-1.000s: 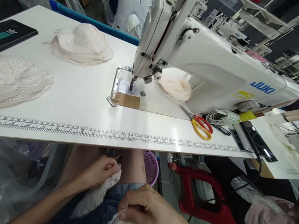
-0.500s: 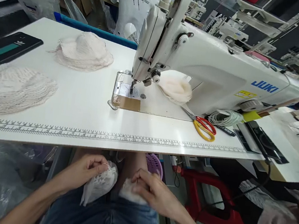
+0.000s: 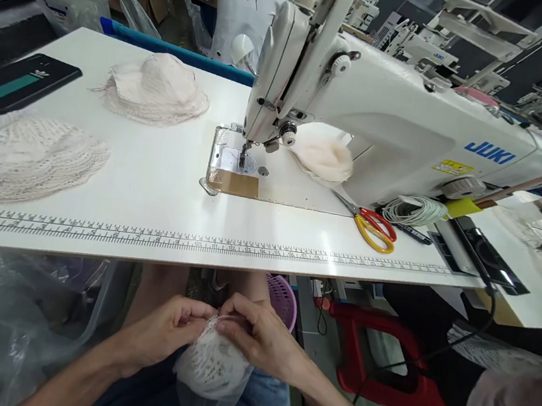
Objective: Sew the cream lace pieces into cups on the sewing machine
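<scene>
Over my lap hangs a white lace cup piece [image 3: 210, 365] with sheer fabric trailing below it. My left hand [image 3: 167, 329] pinches its top edge from the left, and my right hand [image 3: 258, 338] pinches the same edge close by on the right. The fingertips of both hands almost meet there. Above them, on the white table, stands a sewing machine [image 3: 393, 106], its needle area over the metal plate with nothing under the foot. A pale cream cup [image 3: 324, 160] rests beneath the machine's arm.
Two stacks of lace pieces, a far stack [image 3: 156, 89] and a near stack [image 3: 27, 157], lie on the table's left. Scissors [image 3: 370, 228] and a coiled cord [image 3: 412, 210] are at the right. A printed ruler [image 3: 146, 238] runs along the front edge; a purple basket [image 3: 282, 301] is below.
My hands have come together, the right moving left and the left moving right. The lace pieces that were apart in each hand are now gathered in one bundle between them.
</scene>
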The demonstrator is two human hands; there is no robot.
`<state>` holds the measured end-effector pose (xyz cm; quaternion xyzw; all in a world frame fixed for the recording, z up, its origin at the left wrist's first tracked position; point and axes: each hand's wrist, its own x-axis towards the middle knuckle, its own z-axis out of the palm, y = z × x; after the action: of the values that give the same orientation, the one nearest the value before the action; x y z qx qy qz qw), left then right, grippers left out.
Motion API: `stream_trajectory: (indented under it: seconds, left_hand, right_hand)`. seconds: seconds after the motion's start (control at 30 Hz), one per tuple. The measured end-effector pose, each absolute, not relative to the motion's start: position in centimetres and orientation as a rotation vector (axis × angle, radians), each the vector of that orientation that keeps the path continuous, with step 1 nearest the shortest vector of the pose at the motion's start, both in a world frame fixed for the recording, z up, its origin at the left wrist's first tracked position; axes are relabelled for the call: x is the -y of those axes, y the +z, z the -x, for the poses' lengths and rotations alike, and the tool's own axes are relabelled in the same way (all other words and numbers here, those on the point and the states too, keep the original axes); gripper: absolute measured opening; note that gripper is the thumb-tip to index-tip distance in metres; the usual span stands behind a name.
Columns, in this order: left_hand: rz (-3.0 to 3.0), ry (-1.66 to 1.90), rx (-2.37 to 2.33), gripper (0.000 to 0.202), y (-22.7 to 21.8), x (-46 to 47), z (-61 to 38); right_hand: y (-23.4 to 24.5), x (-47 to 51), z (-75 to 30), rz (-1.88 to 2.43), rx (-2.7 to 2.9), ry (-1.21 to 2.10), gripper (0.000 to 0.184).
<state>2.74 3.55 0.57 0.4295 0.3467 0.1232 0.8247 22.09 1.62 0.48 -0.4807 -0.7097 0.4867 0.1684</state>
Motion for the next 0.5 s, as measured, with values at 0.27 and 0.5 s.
stream_trajectory:
  seconds: [0.27,0.5]
  left_hand:
    - [-0.948,0.224,-0.762,0.033,1.0,-3.5,-1.7]
    - [-1.073,0.288,-0.945,0.035,0.4,-3.0,-1.6]
  right_hand:
    - [1.6,-1.8,-21.8,1.378,2.126,1.356,0.008]
    - [2.1,-2.0,-21.1,1.386,2.127,1.329,0.007]
